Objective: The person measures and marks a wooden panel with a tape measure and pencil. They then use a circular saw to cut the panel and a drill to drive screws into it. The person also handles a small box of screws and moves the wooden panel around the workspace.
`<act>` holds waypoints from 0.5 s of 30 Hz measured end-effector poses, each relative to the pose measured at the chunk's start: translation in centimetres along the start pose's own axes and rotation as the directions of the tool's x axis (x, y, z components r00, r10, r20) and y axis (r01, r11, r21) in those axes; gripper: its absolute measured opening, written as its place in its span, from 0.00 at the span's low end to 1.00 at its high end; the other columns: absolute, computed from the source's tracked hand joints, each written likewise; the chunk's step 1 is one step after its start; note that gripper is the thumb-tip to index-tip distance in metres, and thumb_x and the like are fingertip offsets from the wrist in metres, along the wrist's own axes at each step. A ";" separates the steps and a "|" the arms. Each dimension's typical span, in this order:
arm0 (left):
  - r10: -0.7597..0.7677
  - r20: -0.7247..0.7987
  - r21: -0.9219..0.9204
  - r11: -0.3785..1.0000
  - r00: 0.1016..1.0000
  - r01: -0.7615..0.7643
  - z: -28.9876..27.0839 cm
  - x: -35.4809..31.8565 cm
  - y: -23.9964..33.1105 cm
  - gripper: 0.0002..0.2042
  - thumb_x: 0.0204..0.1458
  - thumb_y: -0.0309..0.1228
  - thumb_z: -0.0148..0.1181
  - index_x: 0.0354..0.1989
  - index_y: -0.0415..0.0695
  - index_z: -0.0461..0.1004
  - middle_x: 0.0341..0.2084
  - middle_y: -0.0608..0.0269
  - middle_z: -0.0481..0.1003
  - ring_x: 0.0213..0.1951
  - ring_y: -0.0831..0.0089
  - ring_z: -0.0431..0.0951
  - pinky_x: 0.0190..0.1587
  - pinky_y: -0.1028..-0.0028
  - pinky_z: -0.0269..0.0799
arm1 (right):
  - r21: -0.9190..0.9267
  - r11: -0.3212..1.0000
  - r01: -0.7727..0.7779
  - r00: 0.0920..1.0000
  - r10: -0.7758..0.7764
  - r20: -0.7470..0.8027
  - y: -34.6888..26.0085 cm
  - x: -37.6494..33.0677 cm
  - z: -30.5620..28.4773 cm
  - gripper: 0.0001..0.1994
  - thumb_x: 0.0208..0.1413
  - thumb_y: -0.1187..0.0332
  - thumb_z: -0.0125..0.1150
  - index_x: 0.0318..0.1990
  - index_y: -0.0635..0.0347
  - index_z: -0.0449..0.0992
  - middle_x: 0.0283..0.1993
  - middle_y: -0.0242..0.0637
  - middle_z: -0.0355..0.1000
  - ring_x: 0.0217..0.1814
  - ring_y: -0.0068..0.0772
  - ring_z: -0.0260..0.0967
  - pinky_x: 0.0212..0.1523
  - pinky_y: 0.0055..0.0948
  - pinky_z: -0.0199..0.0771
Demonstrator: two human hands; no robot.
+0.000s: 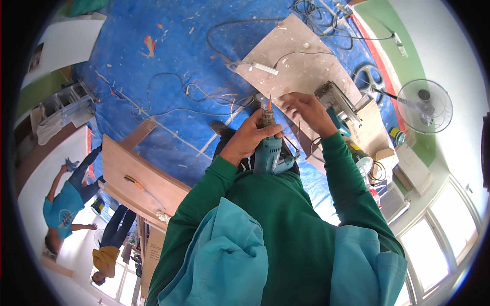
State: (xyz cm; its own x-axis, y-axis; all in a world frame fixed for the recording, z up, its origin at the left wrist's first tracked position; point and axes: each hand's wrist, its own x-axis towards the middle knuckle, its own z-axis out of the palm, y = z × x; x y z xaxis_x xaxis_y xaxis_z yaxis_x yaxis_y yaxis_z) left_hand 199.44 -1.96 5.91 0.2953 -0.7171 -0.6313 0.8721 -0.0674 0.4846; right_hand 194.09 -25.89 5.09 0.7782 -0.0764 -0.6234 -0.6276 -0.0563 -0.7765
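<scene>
While left hand (245, 138) clasps drill (268, 154), right hand (311, 113) near, curled

Right hand (309, 113): fingertips motion-blurred, can't tell if they pinch anything. Left hand (245, 138) covers part of the teal drill's (268, 154) nose; underside out of sight. Orange tip (269, 103) too small to ID. Right hand and sleeve (341, 163) block part of the teal power tool (340, 122) behind them. Left sleeve (196, 196) hides the near end of the worktop (164, 182); white bits (162, 217) there too small to name. Cable coil (326, 23) cut off at upper edge. Windows (427, 255) blown out.
</scene>
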 end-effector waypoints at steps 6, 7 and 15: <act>0.040 0.048 -0.102 0.994 0.998 -0.034 1.2 -0.9 -0.1 0.20 0.64 0.32 0.68 0.60 0.36 0.73 0.48 0.57 0.80 0.46 0.69 0.83 0.51 0.69 0.81 | 0.174 0.985 0.010 0.966 -0.054 0.253 -3.7 -0.7 2.7 0.15 0.61 0.58 0.74 0.39 0.63 0.82 0.31 0.31 0.76 0.34 0.22 0.73 0.34 0.27 0.74; 0.029 0.062 -0.179 0.984 0.998 -0.017 0.9 -1.0 -0.5 0.19 0.66 0.35 0.65 0.60 0.36 0.74 0.46 0.57 0.80 0.47 0.66 0.83 0.52 0.67 0.80 | 0.206 0.978 0.029 0.973 -0.075 0.219 -4.1 -0.9 3.2 0.15 0.61 0.59 0.75 0.37 0.63 0.81 0.29 0.31 0.75 0.32 0.22 0.73 0.32 0.27 0.73; 0.112 0.143 -0.195 0.977 0.983 -0.083 -0.7 -2.3 -2.1 0.24 0.73 0.45 0.53 0.58 0.33 0.75 0.42 0.54 0.81 0.51 0.59 0.82 0.59 0.62 0.79 | 0.287 0.952 -0.110 0.983 0.061 0.175 -3.9 -2.6 4.4 0.18 0.63 0.57 0.72 0.41 0.65 0.78 0.30 0.34 0.76 0.28 0.26 0.76 0.28 0.27 0.73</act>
State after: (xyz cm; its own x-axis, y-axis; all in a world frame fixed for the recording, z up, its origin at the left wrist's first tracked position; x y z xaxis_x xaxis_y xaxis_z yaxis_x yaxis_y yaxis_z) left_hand 197.24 0.34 5.91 0.3321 -0.8120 -0.4799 0.9040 0.1288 0.4076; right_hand 194.62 -21.13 9.29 0.7308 0.0954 -0.6758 -0.6758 0.2404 -0.6968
